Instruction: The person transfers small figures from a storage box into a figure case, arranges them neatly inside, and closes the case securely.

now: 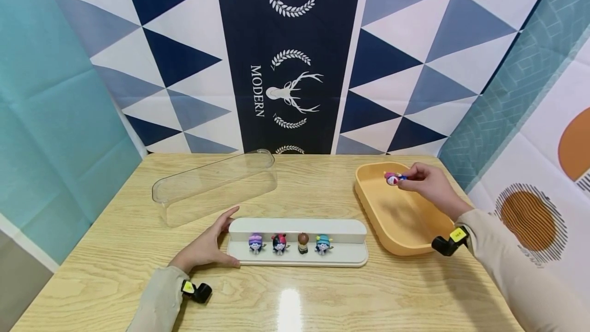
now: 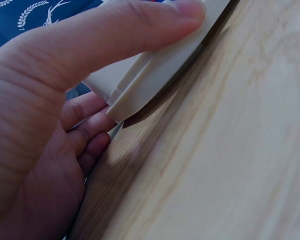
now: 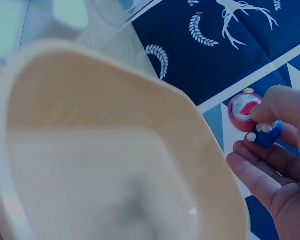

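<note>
Above the yellow-orange bin, my right hand (image 1: pixel 429 187) pinches a small figurine (image 3: pixel 262 122) between thumb and fingers. The figurine has a pink-and-white head and a blue body, and it is clear of the bin's floor. My left hand (image 1: pixel 209 246) holds the left end of a white two-level display stand (image 1: pixel 297 225), thumb along the front edge and fingers behind. On the stand's lower step several figurines stand in a row: a purple-hatted one (image 1: pixel 255 243), a red-and-black one (image 1: pixel 279 244), a brown-haired one (image 1: pixel 302 243) and a teal-hatted one (image 1: pixel 323 244).
The yellow-orange bin (image 1: pixel 369 209) sits on the right of the wooden table (image 1: pixel 350 296); its visible floor holds only a shadow. Behind the stand at the left lies a clear plastic cover (image 1: pixel 216 183). A patterned cloth (image 1: pixel 295 40) hangs along the table's back edge.
</note>
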Tool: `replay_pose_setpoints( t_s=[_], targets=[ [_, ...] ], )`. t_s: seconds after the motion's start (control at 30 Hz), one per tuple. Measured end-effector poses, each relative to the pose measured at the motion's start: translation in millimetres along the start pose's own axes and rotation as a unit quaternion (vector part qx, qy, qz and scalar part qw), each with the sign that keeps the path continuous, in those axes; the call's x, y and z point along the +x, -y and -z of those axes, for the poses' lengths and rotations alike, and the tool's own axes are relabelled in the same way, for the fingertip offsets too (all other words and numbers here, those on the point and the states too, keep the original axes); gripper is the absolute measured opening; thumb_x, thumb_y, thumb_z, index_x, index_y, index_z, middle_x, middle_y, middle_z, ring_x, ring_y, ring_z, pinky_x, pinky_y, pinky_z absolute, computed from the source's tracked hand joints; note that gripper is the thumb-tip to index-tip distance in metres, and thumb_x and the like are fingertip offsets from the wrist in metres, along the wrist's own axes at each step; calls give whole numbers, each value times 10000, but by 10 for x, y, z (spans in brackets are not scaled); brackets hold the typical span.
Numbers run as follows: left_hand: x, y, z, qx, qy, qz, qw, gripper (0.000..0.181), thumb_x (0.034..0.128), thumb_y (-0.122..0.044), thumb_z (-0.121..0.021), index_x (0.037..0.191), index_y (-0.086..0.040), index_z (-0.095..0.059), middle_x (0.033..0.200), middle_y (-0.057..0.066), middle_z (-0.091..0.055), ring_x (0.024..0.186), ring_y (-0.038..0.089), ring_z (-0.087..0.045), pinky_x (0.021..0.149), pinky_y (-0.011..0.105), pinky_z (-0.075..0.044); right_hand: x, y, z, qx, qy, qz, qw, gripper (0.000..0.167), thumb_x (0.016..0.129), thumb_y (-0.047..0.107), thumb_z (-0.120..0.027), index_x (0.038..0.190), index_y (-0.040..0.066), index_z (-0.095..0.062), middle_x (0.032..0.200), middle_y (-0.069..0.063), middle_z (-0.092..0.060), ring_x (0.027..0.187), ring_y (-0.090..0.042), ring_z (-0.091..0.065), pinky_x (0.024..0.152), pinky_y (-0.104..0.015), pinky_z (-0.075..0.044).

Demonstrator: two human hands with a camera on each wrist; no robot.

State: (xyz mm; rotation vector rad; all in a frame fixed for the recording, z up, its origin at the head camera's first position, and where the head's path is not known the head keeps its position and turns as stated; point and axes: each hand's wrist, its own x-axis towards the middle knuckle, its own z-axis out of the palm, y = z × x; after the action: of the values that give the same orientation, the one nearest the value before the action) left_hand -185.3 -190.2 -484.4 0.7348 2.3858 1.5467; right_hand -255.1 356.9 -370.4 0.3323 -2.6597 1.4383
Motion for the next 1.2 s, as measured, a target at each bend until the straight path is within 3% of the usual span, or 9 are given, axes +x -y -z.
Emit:
replay_pose_setpoints(
  t_s=[0.07, 0.13, 0.27, 0.4, 0.53, 0.77, 1.03, 1.1, 1.2],
  targets=[
    [-1, 0, 0, -14, -2, 14, 10000, 1284, 662, -162, -951, 1606, -115, -82, 1375, 130, -476, 1221, 242, -500, 1040, 175, -307, -19, 1, -37, 688, -54, -74, 9976, 154, 878, 31, -755, 921, -49, -632, 827, 16, -704, 739, -53, -653, 686, -191, -542],
    [-2, 0, 0, -18, -5, 12, 10000, 1283, 662, -162, -951, 1605, -112, -83, 1374, 133, -476, 1219, 243, -501, 1039, 176, -308, -35, 12, -81, 1592, -19, -138, 9872, 76, 887, -39, -715, 877, -19, -643, 831, -4, -711, 759, -67, -690, 702, -212, -557],
    [-3, -2, 2, 16, -10, 2, 10000, 1281, 664, -163, -951, 1604, -109, -83, 1371, 132, -479, 1213, 243, -504, 1043, 194, -316, -69, 48, -190, 3226, 172, -253, 9461, 195, 904, -152, -612, 813, 18, -642, 861, -58, -694, 791, -146, -726, 723, -272, -568],
    [-3, -2, 0, 43, -11, 12, 10000, 1284, 660, -167, -953, 1605, -112, -86, 1366, 125, -480, 1210, 243, -504, 1047, 205, -317, -128, 106, -312, 4095, 255, -286, 9115, 237, 930, -166, -557, 793, 13, -630, 893, -93, -668, 819, -196, -732, 749, -316, -571],
    [0, -1, -1, 28, 10, -24, 10000, 1282, 664, -167, -951, 1604, -107, -82, 1371, 129, -481, 1213, 233, -505, 1042, 188, -313, -182, 167, -408, 4591, 140, -391, 8874, 241, 942, -154, -545, 789, 15, -622, 914, -97, -652, 838, -224, -731, 758, -338, -573],
    [3, -1, -3, 13, 23, -20, 10000, 1279, 666, -169, -950, 1604, -107, -83, 1371, 135, -482, 1215, 229, -505, 1039, 184, -314, -233, 177, -544, 5012, 183, -553, 8634, 287, 985, -115, -489, 800, 52, -630, 897, -78, -698, 860, -198, -726, 801, -339, -568],
    [6, 7, 4, -6, 33, -60, 10000, 1275, 672, -158, -946, 1603, -97, -77, 1373, 144, -476, 1213, 221, -507, 1034, 187, -323, -313, 236, -717, 5732, 259, -465, 8177, 316, 964, -201, -413, 830, 2, -616, 1005, -151, -657, 907, -270, -722, 845, -346, -553],
    [4, 7, 4, -11, 24, -68, 10000, 1275, 671, -156, -946, 1602, -95, -78, 1372, 143, -476, 1210, 203, -508, 1033, 183, -323, -334, 264, -761, 5811, 213, -553, 8117, 298, 964, -196, -425, 895, 21, -617, 1038, -142, -639, 917, -276, -718, 855, -350, -550],
    [1, 2, 3, -47, 16, -79, 10000, 1278, 665, -148, -948, 1602, -92, -81, 1365, 138, -476, 1200, 176, -510, 1030, 175, -318, -357, 300, -815, 5792, 197, -673, 8121, 310, 967, -183, -443, 1050, 68, -606, 1089, -121, -619, 949, -263, -707, 875, -350, -541]
  ],
)
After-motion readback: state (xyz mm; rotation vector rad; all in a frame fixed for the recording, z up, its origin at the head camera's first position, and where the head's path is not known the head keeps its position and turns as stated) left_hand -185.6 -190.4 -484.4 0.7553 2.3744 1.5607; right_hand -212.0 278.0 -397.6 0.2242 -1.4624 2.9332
